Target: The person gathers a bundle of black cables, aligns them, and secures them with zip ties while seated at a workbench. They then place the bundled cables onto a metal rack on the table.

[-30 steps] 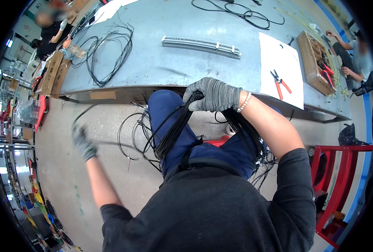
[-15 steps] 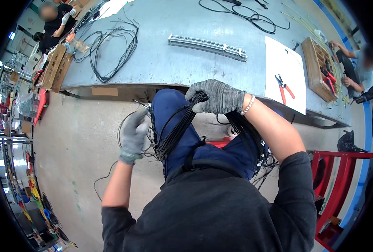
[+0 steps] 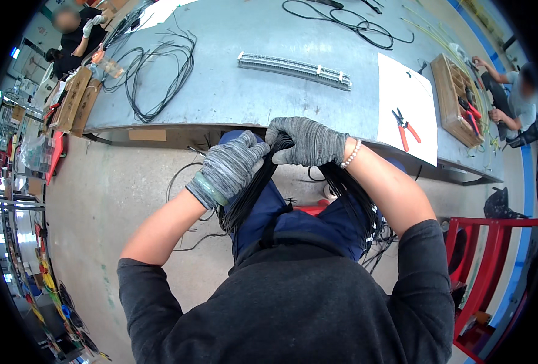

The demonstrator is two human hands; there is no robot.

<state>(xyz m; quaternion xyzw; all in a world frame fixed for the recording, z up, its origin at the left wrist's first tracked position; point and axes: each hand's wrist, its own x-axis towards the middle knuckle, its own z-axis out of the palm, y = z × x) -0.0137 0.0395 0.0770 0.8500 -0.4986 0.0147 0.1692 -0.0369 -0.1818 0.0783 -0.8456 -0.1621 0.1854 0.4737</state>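
A thick bundle of black wires hangs over my lap in a bend, its ends falling down on both sides of my legs. My right hand, in a grey knit glove, is wrapped round the top of the bend. Close beside it my left hand, gloved the same way, has its fingers closed on the bundle's left side near the top. The left fingertips are partly hidden against the wires. Loose wire ends spread out by my right thigh.
On the grey table lie a slotted rail strip, coiled black cable and red-handled wire strippers on white paper. A wooden tool box stands at right. A red metal frame is on the floor. Two people sit beyond.
My left hand has swung up and right from beside the bundle to close on it near my right hand. The right hand keeps its hold almost in place.
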